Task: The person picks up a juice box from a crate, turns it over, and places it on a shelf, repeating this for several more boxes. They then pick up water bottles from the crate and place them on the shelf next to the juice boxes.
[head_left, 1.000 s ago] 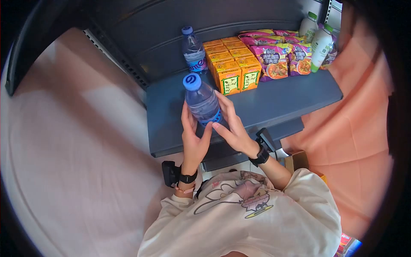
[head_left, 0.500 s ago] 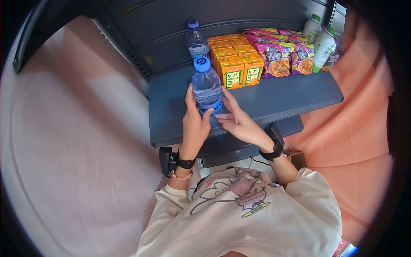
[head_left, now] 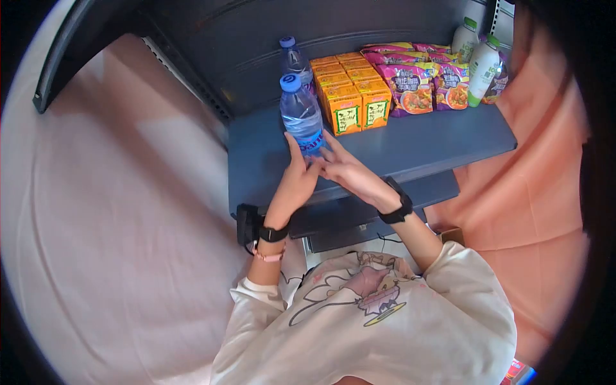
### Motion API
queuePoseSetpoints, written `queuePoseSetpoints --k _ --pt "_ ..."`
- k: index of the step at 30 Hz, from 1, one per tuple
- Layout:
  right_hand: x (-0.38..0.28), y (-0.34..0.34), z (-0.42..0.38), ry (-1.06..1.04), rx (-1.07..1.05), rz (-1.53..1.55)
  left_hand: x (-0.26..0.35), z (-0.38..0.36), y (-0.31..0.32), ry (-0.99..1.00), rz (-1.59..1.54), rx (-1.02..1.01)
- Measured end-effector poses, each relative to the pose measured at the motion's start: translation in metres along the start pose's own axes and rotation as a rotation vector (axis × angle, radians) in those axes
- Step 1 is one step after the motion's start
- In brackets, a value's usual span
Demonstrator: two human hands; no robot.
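A clear water bottle point(head_left: 301, 117) with a blue cap and blue label stands upright, tilted slightly left in view, at the left part of the dark shelf point(head_left: 423, 144). My left hand point(head_left: 297, 181) wraps its left and near side, thumb near the lower label. On the right, my right hand point(head_left: 350, 172) presses its fingers against the bottle's lower part. Both hands are closed on it. Behind it stands a second water bottle point(head_left: 296, 63), partly hidden. Just right of the bottles are rows of orange drink cartons point(head_left: 346, 106).
Purple noodle packets point(head_left: 412, 90) lie right of the cartons. Two white bottles with green caps, the nearer one leaning point(head_left: 482, 72), stand at the shelf's right end. A dark back panel point(head_left: 256, 32) rises behind. Pink cloth point(head_left: 115, 192) hangs on the left, orange cloth point(head_left: 520, 212) on the right.
The held bottle has shifted slightly left in view and tilts more. My right hand has moved left and closed further around its lower part. The view has shifted a little.
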State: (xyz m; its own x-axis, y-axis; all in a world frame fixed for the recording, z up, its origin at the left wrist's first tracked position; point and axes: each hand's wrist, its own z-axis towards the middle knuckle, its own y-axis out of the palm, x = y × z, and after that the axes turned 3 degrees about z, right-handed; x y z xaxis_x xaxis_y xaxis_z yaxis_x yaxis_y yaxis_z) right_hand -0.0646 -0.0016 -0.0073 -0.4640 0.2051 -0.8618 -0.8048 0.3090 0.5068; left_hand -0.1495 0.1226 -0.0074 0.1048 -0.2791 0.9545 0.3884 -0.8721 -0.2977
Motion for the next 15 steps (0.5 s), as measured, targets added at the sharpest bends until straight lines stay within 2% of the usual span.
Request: queuePoseSetpoints --k 3,5,6,8,11,15 --pt "-0.006 0.005 0.016 -0.053 -0.076 0.009 0.013 0.012 -0.001 0.07 -0.067 -0.017" --pt "0.003 0.001 0.029 -0.19 -0.06 -0.09 0.008 0.025 -0.001 0.07 -0.048 0.012" --pt "0.007 -0.003 0.037 -0.192 -0.063 -0.089 0.009 0.03 0.0 0.073 -0.068 0.024" --pt "0.01 -0.01 0.049 -0.13 0.096 -0.044 0.007 0.04 -0.001 0.075 -0.057 0.036" --pt "-0.007 -0.006 0.05 -0.03 0.075 0.013 0.007 0.052 0.001 0.09 -0.079 0.043" --pt "-0.006 -0.017 0.062 -0.062 0.009 -0.021 0.004 0.064 0.0 0.059 -0.126 0.032"
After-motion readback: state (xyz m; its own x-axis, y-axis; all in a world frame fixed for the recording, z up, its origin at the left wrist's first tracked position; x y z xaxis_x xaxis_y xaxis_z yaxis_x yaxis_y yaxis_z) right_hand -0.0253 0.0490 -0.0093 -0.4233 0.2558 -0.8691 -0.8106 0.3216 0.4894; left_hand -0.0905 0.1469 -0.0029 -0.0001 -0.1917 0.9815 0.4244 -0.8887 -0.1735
